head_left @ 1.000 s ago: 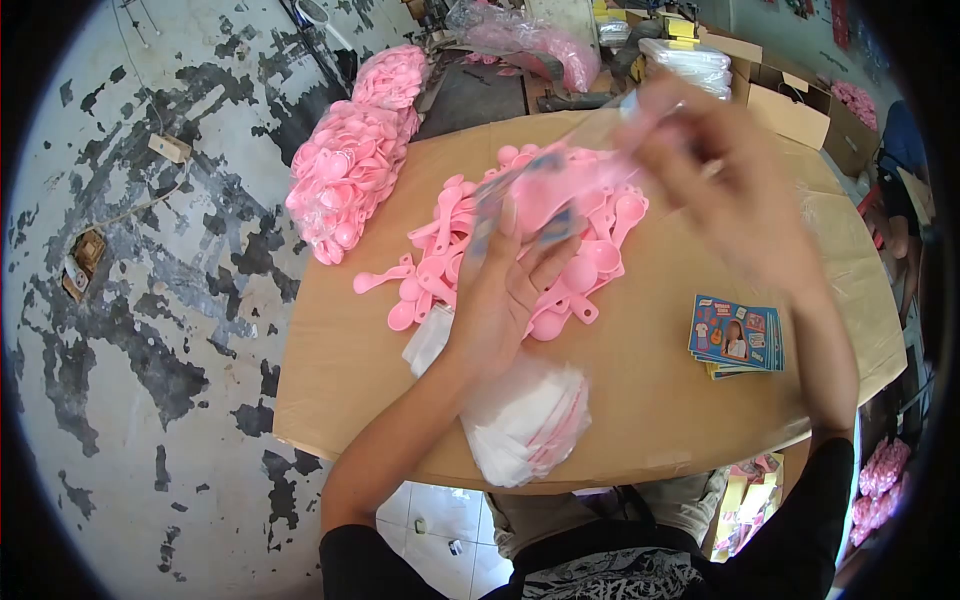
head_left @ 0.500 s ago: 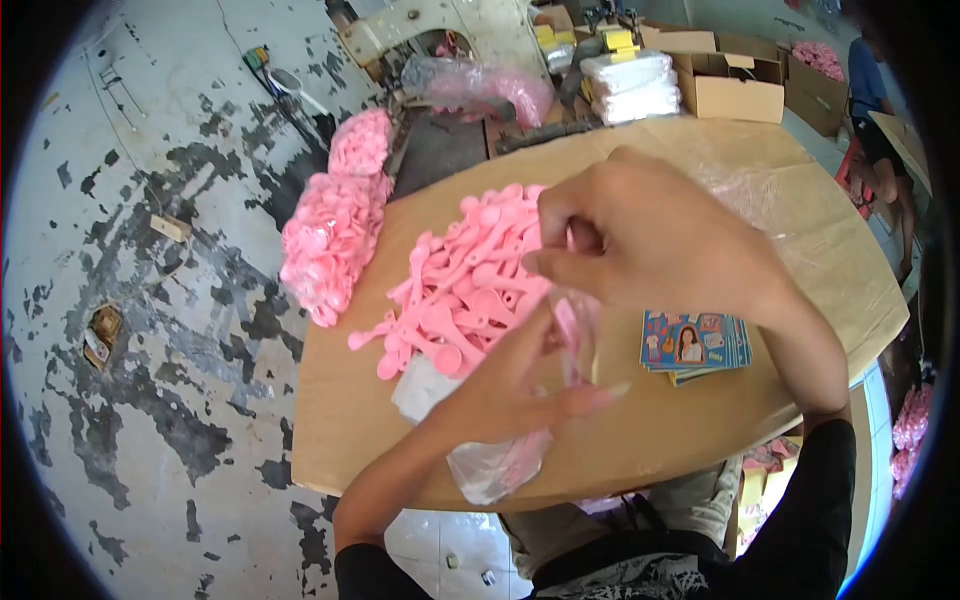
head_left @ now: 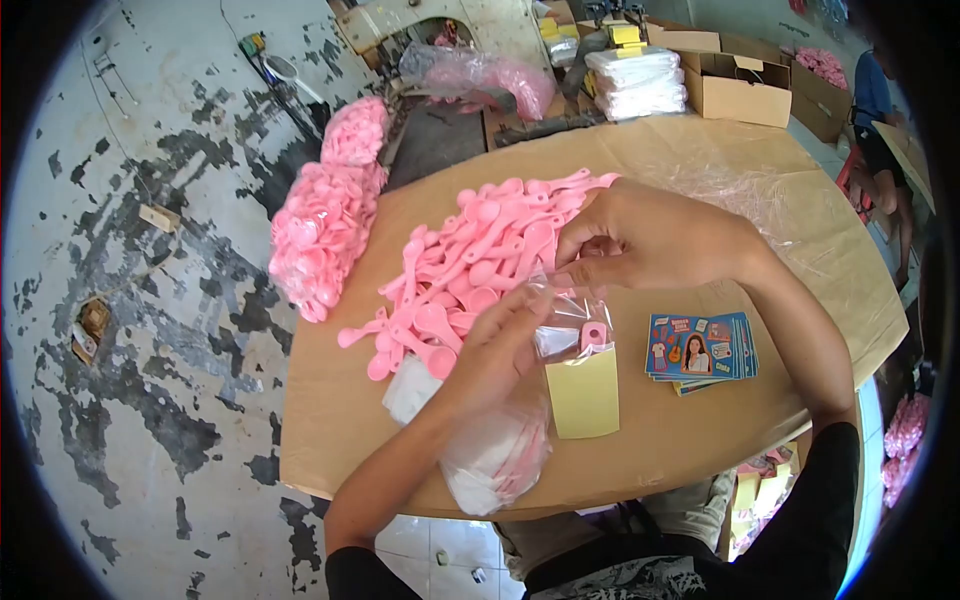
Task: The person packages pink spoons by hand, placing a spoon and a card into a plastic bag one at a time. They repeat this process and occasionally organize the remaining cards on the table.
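Observation:
My left hand (head_left: 500, 345) grips a small clear plastic bag (head_left: 575, 315) at its upper left. Inside the bag are a pale yellow card (head_left: 584, 395) and a pink spoon, whose holed handle end (head_left: 594, 336) shows above the card. My right hand (head_left: 650, 235) is closed, thumb and fingers pinched at the bag's top edge; the exact grip is partly hidden. A heap of pink measuring spoons (head_left: 480, 250) lies just beyond both hands. Under my left forearm are clear and white plastic bags (head_left: 495, 465).
A stack of blue printed cards (head_left: 700, 347) lies right of the bag on the brown-covered table (head_left: 830, 250). Full bags of pink spoons (head_left: 325, 235) stand off its left edge. Behind are packs of clear bags (head_left: 637, 82), an open carton (head_left: 740, 95) and a person (head_left: 875, 130) at far right.
The bag has come upright and its yellow card now faces me. My right hand has lowered to the bag's top edge. My left hand has moved slightly left, its fingers closing on the bag.

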The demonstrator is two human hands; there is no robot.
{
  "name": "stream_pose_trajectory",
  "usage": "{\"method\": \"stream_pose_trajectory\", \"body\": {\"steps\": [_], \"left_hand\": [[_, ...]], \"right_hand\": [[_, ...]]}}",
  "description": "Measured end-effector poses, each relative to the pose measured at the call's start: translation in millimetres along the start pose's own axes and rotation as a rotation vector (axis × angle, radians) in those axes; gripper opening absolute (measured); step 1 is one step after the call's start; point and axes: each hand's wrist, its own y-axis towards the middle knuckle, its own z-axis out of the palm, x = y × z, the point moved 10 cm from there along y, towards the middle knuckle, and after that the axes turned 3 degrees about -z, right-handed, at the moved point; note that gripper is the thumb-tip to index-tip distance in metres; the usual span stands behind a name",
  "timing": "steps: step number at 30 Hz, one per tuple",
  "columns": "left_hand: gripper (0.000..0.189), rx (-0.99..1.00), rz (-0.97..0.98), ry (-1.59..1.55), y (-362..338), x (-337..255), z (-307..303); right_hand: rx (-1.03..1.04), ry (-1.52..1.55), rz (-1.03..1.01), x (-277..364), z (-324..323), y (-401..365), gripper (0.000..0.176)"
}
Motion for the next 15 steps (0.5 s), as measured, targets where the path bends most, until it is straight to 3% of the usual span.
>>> {"method": "stream_pose_trajectory", "body": {"steps": [3, 6, 9, 12, 15], "left_hand": [[0.04, -0.083, 0.06, 0.116, -0.4, 0.4, -12.9], [0.038, -0.15, 0.064, 0.156, -2.8, 1.8, -18.7], [0.036, -0.198, 0.054, 0.212, -3.2, 4.4, -24.3], [0.034, -0.151, 0.033, 0.334, -6.6, -1.5, -15.4], [0.028, -0.127, 0.036, 0.359, -4.8, 1.8, -15.0]], "right_hand": [[-0.112, -0.182, 0.006, 5.5, -8.3, -0.9, 0.018], [-0.425, -0.498, -0.308, 33.0, -17.4, -2.7, 0.02], [-0.223, -0.425, -0.306, 30.1, 5.7, 1.2, 0.019], [-0.292, -0.466, -0.382, 34.5, 10.2, 1.8, 0.018], [-0.204, -0.543, -0.342, 29.4, 18.4, 4.7, 0.015]]}}
